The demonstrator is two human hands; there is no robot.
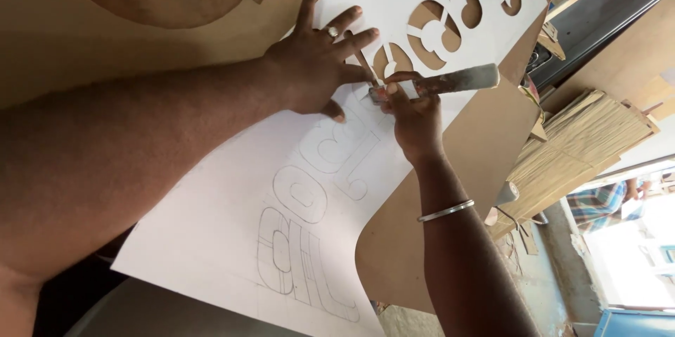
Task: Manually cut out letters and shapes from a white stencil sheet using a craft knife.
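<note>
From the head camera, the large white paper sheet with pencilled outline letters [239, 238] lies slanted across a brown, round-cornered board of pressed wood [485, 147]. The sheet's lower right edge runs close to the board's curved corner, and bare board shows as a wide strip to the right of it, up to the board's far edge. Beyond that edge a bundle of pale straw-coloured strips [583, 147] lies near, so the room on that side is narrow. To the left of the sheet the brown surface is open and flat. The sheet's near corner hangs past the board over a dark gap.

The left hand [316, 62] is spread flat, fingers splayed, pressing on the sheet just beside the cut; a ring sits on one finger. The right hand [415, 115], with a silver bangle [446, 210] on its wrist, is closed around a worn metal-handled cutting knife [443, 82], its tip down on the paper between the two hands.

The sheet's far half is already cut: rounded letter shapes are open holes showing the brown board beneath. The near half bears only grey pencil outlines of looping letters, uncut. The paper lies flat, without creases.
</note>
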